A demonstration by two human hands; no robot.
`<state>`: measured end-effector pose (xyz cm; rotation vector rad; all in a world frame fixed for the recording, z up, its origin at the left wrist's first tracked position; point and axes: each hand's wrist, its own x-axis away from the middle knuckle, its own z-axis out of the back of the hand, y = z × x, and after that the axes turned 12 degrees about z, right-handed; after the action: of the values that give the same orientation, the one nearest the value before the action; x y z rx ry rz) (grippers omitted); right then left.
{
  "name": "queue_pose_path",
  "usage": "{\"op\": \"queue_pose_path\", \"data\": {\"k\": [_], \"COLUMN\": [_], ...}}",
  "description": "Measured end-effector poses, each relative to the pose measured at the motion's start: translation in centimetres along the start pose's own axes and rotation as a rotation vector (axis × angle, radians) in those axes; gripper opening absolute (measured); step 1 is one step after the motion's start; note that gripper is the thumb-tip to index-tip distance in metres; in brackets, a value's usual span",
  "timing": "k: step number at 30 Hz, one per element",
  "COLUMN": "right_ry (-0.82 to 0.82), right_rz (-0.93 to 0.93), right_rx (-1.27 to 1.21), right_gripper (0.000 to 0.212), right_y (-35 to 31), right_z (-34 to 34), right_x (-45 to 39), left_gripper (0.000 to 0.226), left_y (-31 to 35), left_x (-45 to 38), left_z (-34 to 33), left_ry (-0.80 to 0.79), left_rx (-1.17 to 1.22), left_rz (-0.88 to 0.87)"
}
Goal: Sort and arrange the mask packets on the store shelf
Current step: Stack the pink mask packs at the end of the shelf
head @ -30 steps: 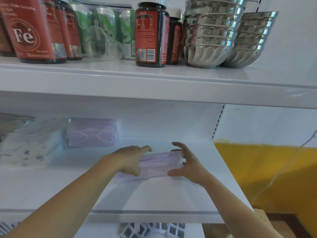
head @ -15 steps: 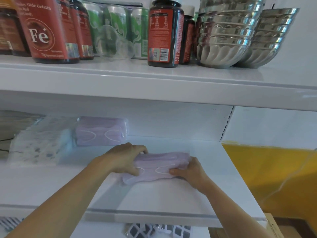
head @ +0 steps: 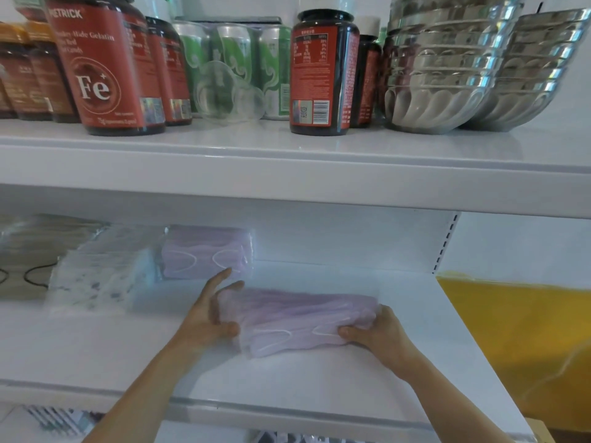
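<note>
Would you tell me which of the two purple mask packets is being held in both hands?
The front purple mask packet, gripped at its ends by the left hand and right hand; the other purple packet lies untouched at the back.

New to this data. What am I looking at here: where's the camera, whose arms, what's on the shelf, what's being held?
There is no robot. A person wears a wide-angle camera on the head, looking forward and down, so the two bare arms coming in from the bottom are their own.

Both hands hold a lilac mask packet by its ends, low over the white lower shelf. The left hand cups the left end, its fingers fairly straight. The right hand has a curled grip on the right end.

Further back on that shelf lies a second lilac packet. To its left are a patterned white packet and a brown one, both blurred.

The upper shelf carries red-labelled jars, green cans, a clear cup and stacked steel bowls.
</note>
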<state>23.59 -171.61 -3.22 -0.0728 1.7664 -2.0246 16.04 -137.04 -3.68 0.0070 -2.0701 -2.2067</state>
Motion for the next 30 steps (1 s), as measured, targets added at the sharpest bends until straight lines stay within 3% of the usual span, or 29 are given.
{"op": "queue_pose_path", "data": {"k": [2, 5, 9, 10, 15, 20, 26, 30], "right_ry": [-0.01, -0.002, -0.009, -0.018, -0.066, -0.032, 0.006, 0.034], "right_rz": [0.023, 0.054, 0.045, 0.047, 0.115, 0.097, 0.138, 0.136], "right_rx": [0.008, 0.0, -0.064, -0.073, -0.05, 0.027, -0.001, 0.048], "right_gripper": [0.016, 0.029, 0.077, 0.081, 0.061, 0.077, 0.051, 0.077], "right_y": [0.1, 0.1, 0.5, 0.5, -0.3, -0.3, -0.2, 0.2], "right_z": [-0.2, -0.2, 0.1, 0.0, -0.8, 0.1, -1.7, -1.5], "right_x": [-0.1, 0.0, -0.1, -0.2, -1.0, -0.8, -0.4, -0.4], "left_gripper": [0.135, 0.123, 0.107, 0.102, 0.084, 0.079, 0.055, 0.069], "left_y": [0.2, 0.1, -0.4, -0.2, 0.4, -0.6, 0.8, 0.0], "left_x": [-0.1, 0.0, 0.5, 0.5, 0.2, 1.2, 0.8, 0.8], "left_z": [-0.6, -1.7, -2.6, -3.3, -4.6, -3.4, -5.9, -3.2], "left_ry": [-0.031, 0.037, 0.071, 0.084, 0.119, 0.099, 0.213, 0.229], "left_rx": [-0.127, -0.194, -0.201, -0.2, -0.15, -0.272, -0.163, -0.148], "left_rz": [-0.021, -0.056, -0.078, -0.078, -0.076, -0.091, -0.183, -0.133]}}
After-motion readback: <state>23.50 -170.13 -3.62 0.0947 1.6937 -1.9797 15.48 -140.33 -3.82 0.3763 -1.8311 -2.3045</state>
